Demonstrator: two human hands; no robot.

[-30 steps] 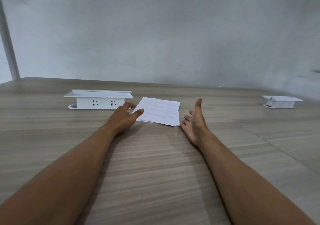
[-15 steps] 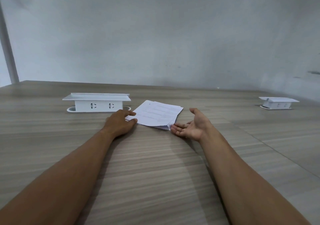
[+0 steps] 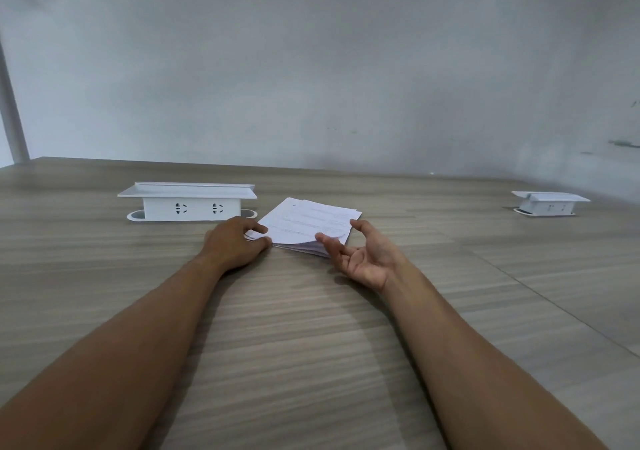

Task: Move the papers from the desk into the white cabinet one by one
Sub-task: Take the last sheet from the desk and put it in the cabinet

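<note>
A stack of printed white papers [image 3: 306, 222] lies on the wooden desk [image 3: 311, 328], just right of a pop-up socket box. My left hand [image 3: 235, 241] rests knuckles up at the stack's near left corner, with thumb and fingertips pinched on that corner. My right hand [image 3: 363, 257] is palm up at the near right edge. Its fingers are spread against the slightly raised edge of the sheets and its thumb hovers over the top sheet. The white cabinet is out of view.
A white pop-up socket box [image 3: 188, 201] stands on the desk close to the left of the papers. A second socket box [image 3: 549, 203] sits far right. A plain grey wall [image 3: 329, 68] runs behind the desk's far edge.
My right hand has turned from edge-on to palm up and slid to the stack's near right edge. The stack has shifted and its near edge has lifted a little. My left hand closed on the corner.
</note>
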